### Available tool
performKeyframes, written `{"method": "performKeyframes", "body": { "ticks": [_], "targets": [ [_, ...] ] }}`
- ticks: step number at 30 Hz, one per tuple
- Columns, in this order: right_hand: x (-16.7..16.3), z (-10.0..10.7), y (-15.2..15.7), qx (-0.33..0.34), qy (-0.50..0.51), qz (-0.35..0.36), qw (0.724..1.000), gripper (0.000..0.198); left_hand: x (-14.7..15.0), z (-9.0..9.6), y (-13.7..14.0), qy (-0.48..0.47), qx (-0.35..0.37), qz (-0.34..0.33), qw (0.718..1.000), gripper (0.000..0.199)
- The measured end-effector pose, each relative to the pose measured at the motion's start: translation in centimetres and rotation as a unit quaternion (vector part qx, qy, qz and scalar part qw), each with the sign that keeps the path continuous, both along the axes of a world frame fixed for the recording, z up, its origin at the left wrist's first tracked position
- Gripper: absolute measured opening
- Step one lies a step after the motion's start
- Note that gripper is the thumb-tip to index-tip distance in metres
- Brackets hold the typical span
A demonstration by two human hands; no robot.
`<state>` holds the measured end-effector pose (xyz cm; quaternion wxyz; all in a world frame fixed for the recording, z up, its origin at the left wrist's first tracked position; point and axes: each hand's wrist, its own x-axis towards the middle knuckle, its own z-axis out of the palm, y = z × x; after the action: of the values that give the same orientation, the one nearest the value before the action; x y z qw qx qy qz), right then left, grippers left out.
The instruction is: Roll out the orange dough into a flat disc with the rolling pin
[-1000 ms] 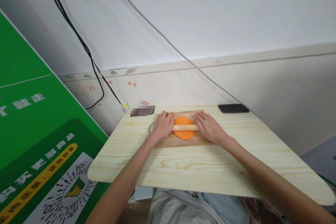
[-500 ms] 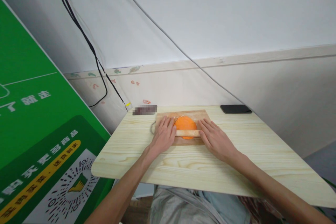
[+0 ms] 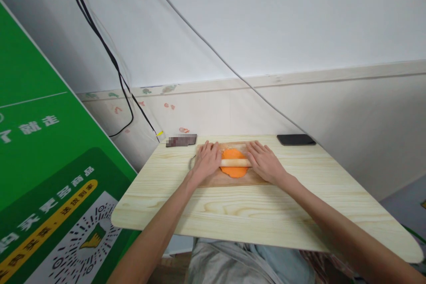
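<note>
Two open, flattened hands rest on a cylindrical wooden rolling pin across round orange dough.

Table: pale yellowish top, streaky wood grain, rounded near corners, near edge straight. Wooden board flat on table, toward far side, long side running left to right, browner than table, partly covered from view. Curved metal handle at board's left end. Phone near far right corner, well apart from board, lying flat, black. Dark flat item near far left corner, beyond board, partly pixelated, kind unclear.
</note>
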<state>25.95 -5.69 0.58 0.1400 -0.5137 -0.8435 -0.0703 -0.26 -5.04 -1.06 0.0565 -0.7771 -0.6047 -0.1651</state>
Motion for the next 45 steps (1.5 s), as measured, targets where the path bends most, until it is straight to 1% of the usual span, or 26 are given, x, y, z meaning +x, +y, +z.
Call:
{"method": "performKeyframes", "body": {
  "ticks": [4,7,10,15,20,24,27,30,34,39,42,45],
  "targets": [
    [-0.2,-0.2,2.6,-0.025,-0.015,-0.017,0.999,0.062,-0.1,0.2,2.2,-0.030,-0.027,0.018,0.999,0.058],
    [-0.1,-0.7,4.1,-0.016,-0.008,-0.016,1.000,0.060,-0.2,0.3,3.3,-0.043,-0.045,0.012,0.998,0.059],
    [0.0,-1.1,4.4,-0.003,-0.002,-0.011,1.000,0.058,-0.3,0.3,3.5,-0.047,-0.049,0.006,0.998,0.059],
    [0.2,-1.1,2.7,0.028,0.006,0.030,0.999,0.059,-0.4,-0.3,2.4,-0.034,-0.033,-0.020,0.999,0.057],
    [0.3,-0.8,-0.3,0.054,0.028,0.057,0.997,0.058,-0.7,-1.0,0.2,-0.017,0.016,-0.052,0.998,0.054],
    [0.4,-1.0,-2.6,0.065,0.053,0.070,0.994,0.055,-0.9,-1.0,-1.7,-0.009,0.024,-0.077,0.997,0.050],
    [0.4,-1.5,-3.9,0.066,0.066,0.067,0.993,0.055,-0.8,-0.7,-3.1,-0.011,0.024,-0.077,0.997,0.051],
    [0.6,-2.1,-4.9,0.071,0.063,0.060,0.994,0.058,-0.5,-0.5,-4.5,-0.017,0.016,-0.059,0.998,0.053],
    [0.8,-2.7,-5.8,0.073,0.071,0.063,0.993,0.060,-0.3,-0.5,-5.9,-0.028,0.013,-0.049,0.998,0.055],
    [1.1,-3.1,-6.3,0.076,0.084,0.071,0.991,0.058,-0.3,-0.7,-6.7,-0.037,0.018,-0.047,0.998,0.056],
    [1.2,-3.0,-6.1,0.071,0.080,0.070,0.992,0.056,-0.3,-0.8,-6.6,-0.032,0.015,-0.049,0.998,0.057],
    [0.9,-2.4,-5.4,0.061,0.067,0.066,0.994,0.055,-0.2,-0.7,-5.9,-0.031,0.017,-0.036,0.999,0.055]
  ]
}}
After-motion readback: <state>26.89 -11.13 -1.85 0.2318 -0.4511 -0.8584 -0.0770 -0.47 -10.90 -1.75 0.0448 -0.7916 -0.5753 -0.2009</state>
